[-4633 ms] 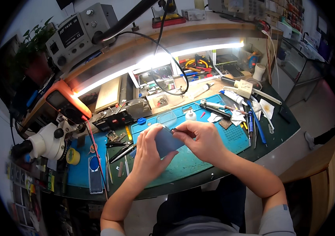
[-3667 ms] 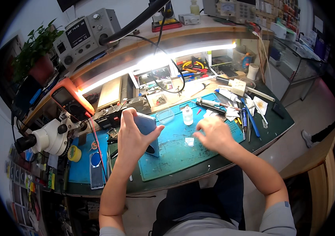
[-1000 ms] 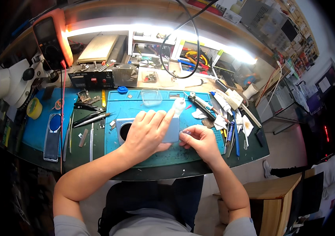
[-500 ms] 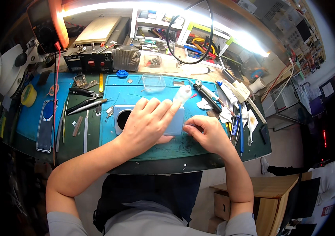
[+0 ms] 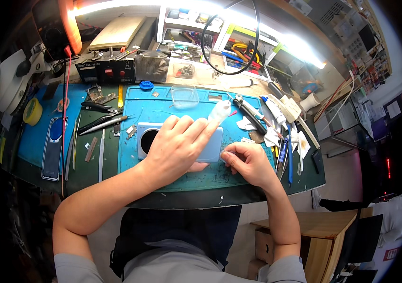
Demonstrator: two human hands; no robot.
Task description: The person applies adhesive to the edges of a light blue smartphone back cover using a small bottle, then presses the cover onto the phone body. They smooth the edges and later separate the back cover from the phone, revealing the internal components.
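Note:
A pale blue and silver smartphone [image 5: 210, 146] with a large black round camera lies on the blue work mat [image 5: 163, 181]. My left hand [image 5: 177, 146] grips across it, thumb by the near edge and curled fingers over the far one. A whitish translucent bottle [image 5: 219, 112] leans against my left index finger; the fingers hide its lower part, so whether they hold it too is unclear. At the phone's right end, my right hand [image 5: 246, 160] is closed in a pinch at the near corner. What lies between those fingertips is too small to make out.
A clear plastic box [image 5: 185, 97] sits beyond the phone. Tweezers [image 5: 104, 125] and pliers lie left, near another phone [image 5: 54, 153]. On the right are pens, tubes and crumpled tissue [image 5: 271, 137]. A black cable loop [image 5: 203, 45] hangs overhead.
The whole view has shifted slightly. Both hands keep nearly the same places at the phone, and the right pinch stays at its near right corner.

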